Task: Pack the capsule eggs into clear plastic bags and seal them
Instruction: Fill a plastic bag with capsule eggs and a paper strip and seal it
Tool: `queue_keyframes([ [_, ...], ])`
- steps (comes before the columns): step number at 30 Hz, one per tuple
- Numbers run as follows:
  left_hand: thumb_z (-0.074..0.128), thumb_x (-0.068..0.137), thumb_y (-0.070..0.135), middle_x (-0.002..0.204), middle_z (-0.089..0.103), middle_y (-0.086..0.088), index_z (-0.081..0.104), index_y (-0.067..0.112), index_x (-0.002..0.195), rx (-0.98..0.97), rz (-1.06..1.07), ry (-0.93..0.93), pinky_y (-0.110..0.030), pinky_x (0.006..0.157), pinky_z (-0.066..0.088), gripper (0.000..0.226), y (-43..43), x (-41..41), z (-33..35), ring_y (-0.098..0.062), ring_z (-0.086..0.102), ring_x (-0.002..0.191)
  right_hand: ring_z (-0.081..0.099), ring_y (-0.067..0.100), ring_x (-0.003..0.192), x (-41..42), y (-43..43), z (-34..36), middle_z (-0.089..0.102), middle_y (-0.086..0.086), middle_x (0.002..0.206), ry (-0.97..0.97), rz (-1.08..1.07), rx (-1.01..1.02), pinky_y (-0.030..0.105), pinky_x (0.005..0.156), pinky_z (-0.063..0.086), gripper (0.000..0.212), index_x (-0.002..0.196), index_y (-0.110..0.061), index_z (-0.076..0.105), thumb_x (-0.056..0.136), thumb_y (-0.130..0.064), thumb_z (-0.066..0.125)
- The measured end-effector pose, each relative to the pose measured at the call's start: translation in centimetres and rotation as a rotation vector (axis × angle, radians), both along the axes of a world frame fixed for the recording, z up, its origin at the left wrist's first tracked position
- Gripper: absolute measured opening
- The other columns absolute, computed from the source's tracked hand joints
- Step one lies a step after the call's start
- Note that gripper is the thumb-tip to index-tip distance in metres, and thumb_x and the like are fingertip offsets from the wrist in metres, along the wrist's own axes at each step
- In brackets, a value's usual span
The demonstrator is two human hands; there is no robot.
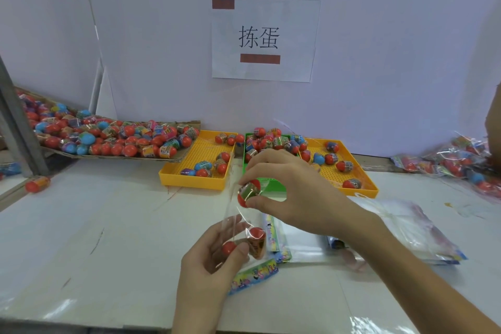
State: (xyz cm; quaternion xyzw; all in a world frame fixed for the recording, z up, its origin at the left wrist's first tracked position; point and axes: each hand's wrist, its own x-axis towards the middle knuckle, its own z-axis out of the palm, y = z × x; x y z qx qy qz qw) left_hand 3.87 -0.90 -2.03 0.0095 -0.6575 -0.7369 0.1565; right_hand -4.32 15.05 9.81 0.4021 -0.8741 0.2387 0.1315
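My left hand [208,263] grips a clear plastic bag [238,228] with a colourful printed header at its lower end. Two red capsule eggs [256,240] sit inside the bag. My right hand [287,184] pinches another red capsule egg [248,192] with a shiny band, just above the bag's open mouth. More capsule eggs lie in a yellow tray [173,173], a green tray [271,183] and a second yellow tray [363,184] behind my hands.
A cardboard tray [113,156] heaped with capsule eggs lies at the back left. A stack of unused bags [406,228] rests to the right of my hands. Filled bags [458,160] pile up at the far right. One loose egg [38,184] lies at the left.
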Motion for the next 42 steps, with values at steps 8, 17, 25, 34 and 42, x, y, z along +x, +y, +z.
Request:
queue_keyframes([
  [8, 0.064, 0.093, 0.006, 0.102, 0.078, 0.009, 0.073, 0.027, 0.109, 0.030, 0.012, 0.003, -0.015, 0.068, 0.055, 0.027, 0.2, -0.1, 0.3, -0.005, 0.073, 0.096, 0.060, -0.002, 0.096, 0.1, 0.5, 0.2, 0.058, -0.021, 0.120, -0.191, 0.043, 0.135, 0.012, 0.078, 0.050, 0.039, 0.124, -0.035, 0.059, 0.088, -0.034, 0.076],
  [17, 0.043, 0.087, 0.048, 0.096, 0.077, 0.017, 0.077, 0.043, 0.092, 0.002, 0.062, -0.004, -0.018, 0.066, 0.054, 0.035, 0.7, 0.0, 0.8, 0.003, 0.071, 0.090, 0.056, 0.002, 0.097, 0.7, 1.1, 1.1, 0.054, -0.018, 0.108, -0.207, 0.034, 0.181, 0.017, 0.081, 0.048, 0.027, 0.115, -0.032, 0.066, 0.090, -0.039, 0.072],
  [25, 0.053, 0.081, 0.049, 0.096, 0.078, 0.015, 0.074, 0.057, 0.095, -0.024, -0.028, 0.015, -0.012, 0.074, 0.054, 0.026, 0.6, 0.6, 1.4, 0.004, 0.070, 0.092, 0.055, 0.000, 0.103, 1.4, 1.1, 1.4, 0.053, -0.019, 0.116, -0.368, 0.155, 0.234, 0.013, 0.080, 0.043, 0.027, 0.112, -0.031, 0.073, 0.094, -0.012, 0.064],
  [34, 0.088, 0.074, 0.039, 0.105, 0.078, -0.002, 0.076, 0.038, 0.103, 0.084, -0.087, 0.038, -0.022, 0.074, 0.058, 0.031, -0.2, 0.8, 1.2, -0.019, 0.075, 0.097, 0.049, -0.002, 0.110, 1.6, 0.7, 0.7, 0.045, -0.018, 0.127, -0.337, 0.165, 0.273, 0.010, 0.079, 0.036, 0.026, 0.114, -0.037, 0.070, 0.088, -0.035, 0.074],
  [42, 0.090, 0.070, 0.013, 0.103, 0.078, -0.011, 0.074, 0.026, 0.112, 0.101, -0.171, -0.032, -0.028, 0.072, 0.061, 0.047, -0.2, 0.3, 0.8, -0.029, 0.076, 0.093, 0.060, 0.011, 0.085, 1.4, 0.7, -0.1, 0.055, -0.012, 0.104, -0.254, 0.139, 0.060, 0.025, 0.071, 0.055, 0.023, 0.104, -0.026, 0.076, 0.088, -0.010, 0.075],
])
